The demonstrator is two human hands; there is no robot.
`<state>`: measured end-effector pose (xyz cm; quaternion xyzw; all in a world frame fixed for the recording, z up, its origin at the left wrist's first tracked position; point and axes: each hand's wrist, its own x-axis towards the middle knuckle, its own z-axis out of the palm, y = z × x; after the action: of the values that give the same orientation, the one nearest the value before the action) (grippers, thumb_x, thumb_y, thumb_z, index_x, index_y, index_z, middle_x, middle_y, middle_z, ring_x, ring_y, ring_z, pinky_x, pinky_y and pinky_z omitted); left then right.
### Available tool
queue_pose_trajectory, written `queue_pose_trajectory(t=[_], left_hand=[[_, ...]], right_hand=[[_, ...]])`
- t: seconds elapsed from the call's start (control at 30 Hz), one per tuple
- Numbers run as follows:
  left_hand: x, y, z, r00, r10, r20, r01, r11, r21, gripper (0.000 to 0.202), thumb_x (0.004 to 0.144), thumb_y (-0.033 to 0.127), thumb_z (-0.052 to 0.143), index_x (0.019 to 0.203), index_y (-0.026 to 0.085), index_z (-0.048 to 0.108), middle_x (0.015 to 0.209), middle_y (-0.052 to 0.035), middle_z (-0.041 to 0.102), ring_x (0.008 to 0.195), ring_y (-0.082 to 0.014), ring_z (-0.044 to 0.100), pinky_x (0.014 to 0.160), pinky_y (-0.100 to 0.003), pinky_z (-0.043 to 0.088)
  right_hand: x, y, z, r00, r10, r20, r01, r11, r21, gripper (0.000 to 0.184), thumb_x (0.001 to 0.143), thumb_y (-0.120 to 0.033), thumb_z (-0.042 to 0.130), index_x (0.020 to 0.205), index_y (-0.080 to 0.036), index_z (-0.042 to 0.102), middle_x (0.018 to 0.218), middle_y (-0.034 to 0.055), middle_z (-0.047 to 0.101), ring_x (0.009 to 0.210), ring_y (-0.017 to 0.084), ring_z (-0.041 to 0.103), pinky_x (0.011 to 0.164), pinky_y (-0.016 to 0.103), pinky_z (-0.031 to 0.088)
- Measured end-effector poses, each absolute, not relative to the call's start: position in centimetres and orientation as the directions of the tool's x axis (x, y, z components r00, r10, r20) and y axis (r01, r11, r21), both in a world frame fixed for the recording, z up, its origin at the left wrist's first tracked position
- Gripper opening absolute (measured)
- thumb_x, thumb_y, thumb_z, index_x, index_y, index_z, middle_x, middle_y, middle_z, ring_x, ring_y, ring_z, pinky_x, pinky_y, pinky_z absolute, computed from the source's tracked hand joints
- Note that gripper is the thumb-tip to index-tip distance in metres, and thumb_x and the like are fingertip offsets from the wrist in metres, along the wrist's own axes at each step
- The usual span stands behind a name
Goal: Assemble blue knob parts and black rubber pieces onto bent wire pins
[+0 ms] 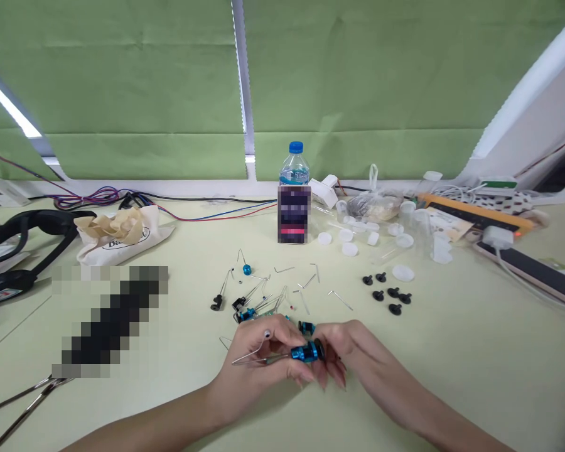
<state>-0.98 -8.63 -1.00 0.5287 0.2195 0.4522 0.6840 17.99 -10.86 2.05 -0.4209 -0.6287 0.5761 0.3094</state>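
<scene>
My left hand (pixel 258 358) and my right hand (pixel 348 351) meet low at the table's middle, both closed on a small blue metal part (pixel 308 351) with a thin wire rod sticking out to the left. Another blue part (pixel 307 327) lies just behind my fingers. Beyond them lie several bent wire pins (pixel 306 285), a blue bead on a wire (pixel 247 269) and small black clips (pixel 216 303). Several black rubber plugs (pixel 388 293) sit to the right.
A water bottle (pixel 294 188) stands at the back centre. White caps (pixel 349 249) and a plastic bag (pixel 375 204) lie behind right. A cloth bag (pixel 117 235) and black headset (pixel 23 245) sit left. Metal tongs (pixel 23 402) lie at the near left; a power strip (pixel 480 216) at far right.
</scene>
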Motion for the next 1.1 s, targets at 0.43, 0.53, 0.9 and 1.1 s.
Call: queue_pose_trajectory(t=[0.43, 0.53, 0.9, 1.1], left_hand=[[-1.17, -8.37, -0.52, 0.467, 0.868, 0.168, -0.356, 0.011, 0.934, 0.025, 0.065, 0.003, 0.077, 0.077, 0.016, 0.06, 0.075, 0.0004, 0.061, 0.059, -0.0106, 0.063, 0.055, -0.023, 0.057], [-1.19, -8.34, -0.59, 0.466, 0.868, 0.17, -0.347, 0.003, 0.938, 0.025, 0.065, 0.004, 0.077, 0.077, 0.016, 0.059, 0.076, 0.0005, 0.061, 0.059, -0.0106, 0.063, 0.055, -0.023, 0.057], [-1.15, -8.5, -0.86, 0.486, 0.857, 0.171, -0.324, -0.005, 0.946, 0.024, 0.064, 0.005, 0.077, 0.077, 0.016, 0.06, 0.078, 0.0, 0.06, 0.063, -0.0105, 0.061, 0.055, -0.023, 0.057], [-1.17, -8.59, -0.01, 0.467, 0.869, 0.162, -0.348, 0.012, 0.938, 0.024, 0.065, 0.003, 0.076, 0.076, 0.017, 0.06, 0.076, 0.0012, 0.061, 0.059, -0.0091, 0.061, 0.054, -0.022, 0.057]], right_hand=[[18.28, -11.0, 2.12, -0.346, 0.931, -0.118, 0.316, -0.003, -0.949, 0.019, 0.088, -0.042, 0.054, 0.087, -0.023, 0.053, 0.076, -0.0018, 0.05, 0.072, 0.014, 0.048, 0.064, 0.027, 0.037], [18.43, -10.94, 2.2, -0.28, 0.953, -0.114, 0.296, -0.027, -0.955, 0.035, 0.079, -0.045, 0.066, 0.103, -0.027, 0.048, 0.076, -0.0033, 0.047, 0.074, 0.015, 0.046, 0.065, 0.027, 0.037], [18.74, -10.75, 1.81, -0.301, 0.954, -0.004, 0.28, 0.085, -0.956, 0.021, 0.088, -0.046, 0.053, 0.093, -0.026, 0.051, 0.084, -0.0013, 0.047, 0.073, 0.014, 0.044, 0.065, 0.026, 0.037], [18.75, -10.94, 2.13, -0.298, 0.954, -0.024, 0.301, 0.07, -0.951, 0.024, 0.081, -0.039, 0.066, 0.094, -0.026, 0.051, 0.081, -0.0022, 0.047, 0.072, 0.014, 0.045, 0.067, 0.027, 0.038]])
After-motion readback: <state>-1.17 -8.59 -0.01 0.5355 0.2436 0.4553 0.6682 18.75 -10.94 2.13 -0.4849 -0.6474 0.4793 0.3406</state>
